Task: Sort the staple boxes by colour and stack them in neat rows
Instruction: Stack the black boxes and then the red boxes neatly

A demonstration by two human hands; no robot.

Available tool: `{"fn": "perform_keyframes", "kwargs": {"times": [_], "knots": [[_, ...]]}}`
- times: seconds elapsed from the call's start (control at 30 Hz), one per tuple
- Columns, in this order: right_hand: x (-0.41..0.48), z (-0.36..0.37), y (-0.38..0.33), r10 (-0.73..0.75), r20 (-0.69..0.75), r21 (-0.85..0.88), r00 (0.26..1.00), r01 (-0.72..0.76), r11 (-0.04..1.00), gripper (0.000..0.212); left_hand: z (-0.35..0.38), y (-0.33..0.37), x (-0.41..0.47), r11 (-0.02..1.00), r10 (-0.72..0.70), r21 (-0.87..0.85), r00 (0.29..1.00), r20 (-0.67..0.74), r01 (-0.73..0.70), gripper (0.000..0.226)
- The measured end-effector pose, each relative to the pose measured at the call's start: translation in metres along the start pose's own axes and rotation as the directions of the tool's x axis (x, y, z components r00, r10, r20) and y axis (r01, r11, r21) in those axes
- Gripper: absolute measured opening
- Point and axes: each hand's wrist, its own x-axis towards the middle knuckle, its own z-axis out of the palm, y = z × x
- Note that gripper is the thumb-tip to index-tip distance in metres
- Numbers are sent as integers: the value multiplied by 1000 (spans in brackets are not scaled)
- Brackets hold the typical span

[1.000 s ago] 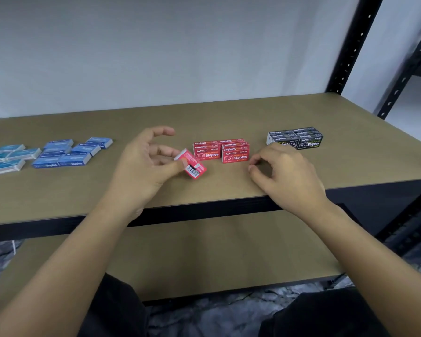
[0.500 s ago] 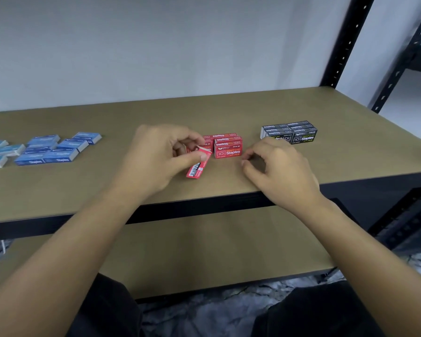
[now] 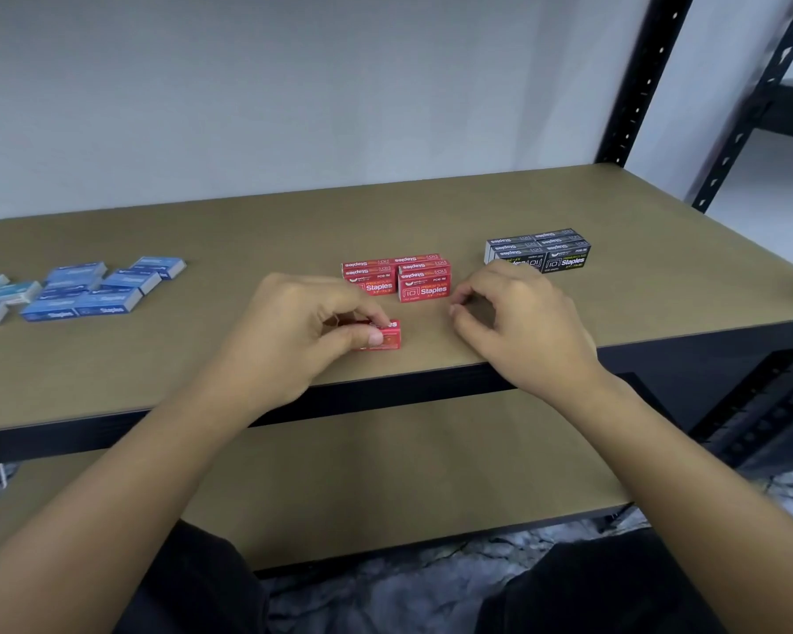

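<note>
1. Stock at my far left is the unfinished part. The pale blue boxes [image 3: 1, 292] and the darker blue boxes [image 3: 106, 290] lie flat and loosely spread on the counter [image 3: 248, 221], with no stacking done.
2. My left hand [image 3: 294, 340] pinches a single red box [image 3: 388, 336] between thumb and fingertips. The box is low at the counter, just in front of the red stack [image 3: 404, 279] and apart from it. I cannot tell whether it rests on the board or hangs a little above it.
3. The red stack is a tight block with its labels toward me. I judge the step in hand to be joining this box to it, as it is the only loose red one I can see.
4. The next move calls for a short lift forward, with the box squared to the block and its label turned the same way. It should go down gently, since light cardboard boxes like these would probably slide at a nudge.
5. My right hand [image 3: 518, 322] is loosely curled and holds nothing. It sits near the front edge, to the right of the red box, where it could steady the block.
6. The black stack [image 3: 541, 251] farther right looks tidy and finished.
7. The counter is a tan board with a dark front edge, and a lower shelf [image 3: 408, 473] lies beneath it. A black perforated upright [image 3: 632, 84] rises at the right rear, a plain pale wall [image 3: 294, 84] stands behind, and the floor [image 3: 385, 597] is mottled grey.
</note>
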Motion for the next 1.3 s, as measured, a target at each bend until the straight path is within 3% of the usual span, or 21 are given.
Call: {"fn": "perform_keyframes", "kwargs": {"times": [0.23, 0.33, 0.4, 0.5, 0.6, 0.8, 1.03, 1.2, 1.3], "knots": [[0, 2, 0, 3, -2, -8, 1000, -3, 1000, 15, 5, 5, -16, 984, -109, -141, 994, 5, 108, 35], [1, 2, 0, -4, -7, -1, 1000, 4, 1000, 15, 3, 1, -15, 968, -170, -191, 985, -33, 161, 31], [1, 2, 1, -10, -7, 19, 1000, 10, 1000, 15, 1, -5, -15, 968, -213, -141, 977, -34, 206, 32], [1, 3, 2, -18, -2, 25, 1000, 18, 1000, 16, -1, -15, -16, 968, -249, 3, 965, 79, 250, 28], [1, 3, 1, -13, -4, 24, 1000, 13, 1000, 15, -1, -18, -15, 969, -245, 26, 963, 107, 244, 23], [1, 2, 0, -9, -5, 16, 1000, 9, 1000, 15, -1, -12, -17, 955, -283, -97, 959, -5, 281, 22], [0, 2, 0, -2, -4, 13, 1000, 2, 1000, 16, 1, -12, -3, 865, -401, -393, 900, -169, 311, 32], [0, 2, 0, 0, 0, 11, 1000, 0, 1000, 16, -1, -5, 3, 861, -371, -443, 904, -212, 249, 22], [0, 1, 0, 4, 0, 8, 1000, -4, 1000, 17, 0, -3, 6, 901, -313, -366, 933, -180, 232, 21]]}}
